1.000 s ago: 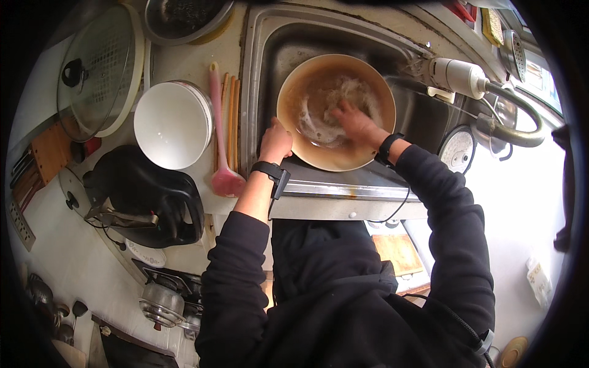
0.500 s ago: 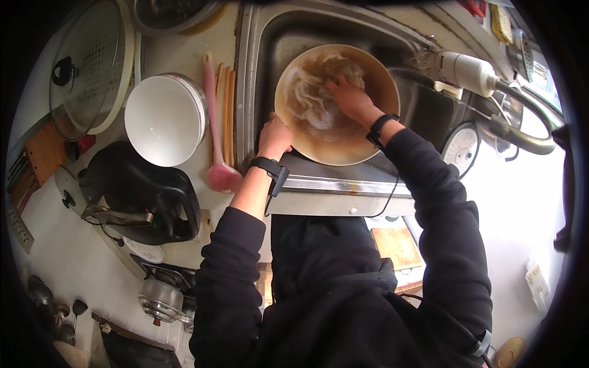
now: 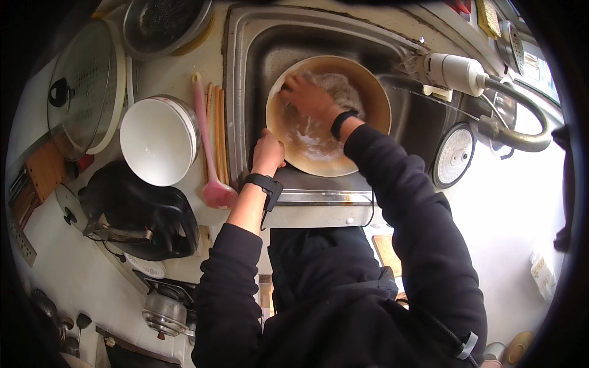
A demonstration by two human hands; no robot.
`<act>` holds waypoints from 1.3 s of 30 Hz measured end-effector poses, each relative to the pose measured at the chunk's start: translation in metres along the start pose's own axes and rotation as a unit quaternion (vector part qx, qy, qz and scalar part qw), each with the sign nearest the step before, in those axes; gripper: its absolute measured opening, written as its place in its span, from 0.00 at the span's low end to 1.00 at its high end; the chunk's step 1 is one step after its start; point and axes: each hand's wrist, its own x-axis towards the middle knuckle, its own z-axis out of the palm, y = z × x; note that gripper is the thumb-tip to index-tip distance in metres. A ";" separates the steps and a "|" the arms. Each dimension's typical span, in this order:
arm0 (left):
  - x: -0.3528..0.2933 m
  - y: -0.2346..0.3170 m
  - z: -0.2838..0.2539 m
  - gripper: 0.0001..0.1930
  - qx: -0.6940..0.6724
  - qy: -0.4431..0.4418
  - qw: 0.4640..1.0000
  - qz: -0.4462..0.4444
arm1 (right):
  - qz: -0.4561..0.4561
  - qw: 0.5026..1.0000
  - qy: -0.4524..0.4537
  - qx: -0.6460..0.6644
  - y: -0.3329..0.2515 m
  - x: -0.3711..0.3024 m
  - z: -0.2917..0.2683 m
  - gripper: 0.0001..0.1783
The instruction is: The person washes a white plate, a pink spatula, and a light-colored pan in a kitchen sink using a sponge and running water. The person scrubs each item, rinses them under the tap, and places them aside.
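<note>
A wide tan-coloured pan (image 3: 375,126) rests in the steel sink, with cloudy water and whitish swirls inside. Whether the swirls are only foam or something soft in the water, I cannot tell. My left hand (image 3: 269,152) is closed at the pan's near-left edge, its fingertips partly hidden. Inside the pan, my right hand (image 3: 310,98) reaches across to the far-left wall, palm down. Its fingers are stretched out and somewhat blurred, and no held thing shows. Both wrists wear black bands.
Left of the sink (image 3: 236,80) lie a pink ladle (image 3: 218,193) and wooden chopsticks (image 3: 222,135). A white bowl (image 3: 153,144), a black jug-like container (image 3: 144,211) and a glass lid (image 3: 86,86) stand farther left. The faucet (image 3: 454,72) reaches in from the right.
My right hand has swept leftward through the water, from the pan's right side to its far-left wall. The whitish swirls have shifted. My left hand stays at the pan's edge.
</note>
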 end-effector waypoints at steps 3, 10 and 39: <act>-0.002 0.002 0.001 0.13 0.003 -0.003 1.000 -0.014 | 0.055 0.985 0.023 -0.161 0.049 -0.029 -0.030 0.14; -0.006 0.002 -0.001 0.14 -0.019 0.001 1.000 0.005 | 0.122 0.980 -0.073 -0.139 0.038 -0.167 -0.115 0.10; -0.004 0.005 0.000 0.14 0.013 0.027 0.999 0.013 | 0.347 0.932 0.095 0.042 0.049 -0.159 -0.090 0.24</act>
